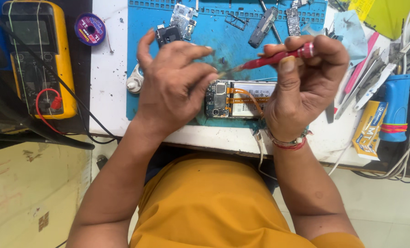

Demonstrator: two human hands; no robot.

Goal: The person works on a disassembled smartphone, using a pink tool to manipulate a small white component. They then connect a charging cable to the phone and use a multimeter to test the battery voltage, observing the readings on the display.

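Observation:
An opened phone (234,98) lies on a blue work mat (223,43), its circuit board, battery and orange flex cable exposed. My right hand (303,87) holds a red-handled screwdriver (278,58) above the phone, tip pointing left. My left hand (175,87) is raised beside it, fingertips pinched at the screwdriver's tip; whether a small part sits between them is too small to tell.
A yellow multimeter (37,55) with red and black leads sits at the left. A purple solder spool (89,28) lies near it. Loose phone parts (183,20) lie at the mat's back. Tweezers (372,78), a blue tool (396,108) and a yellow box (369,131) crowd the right.

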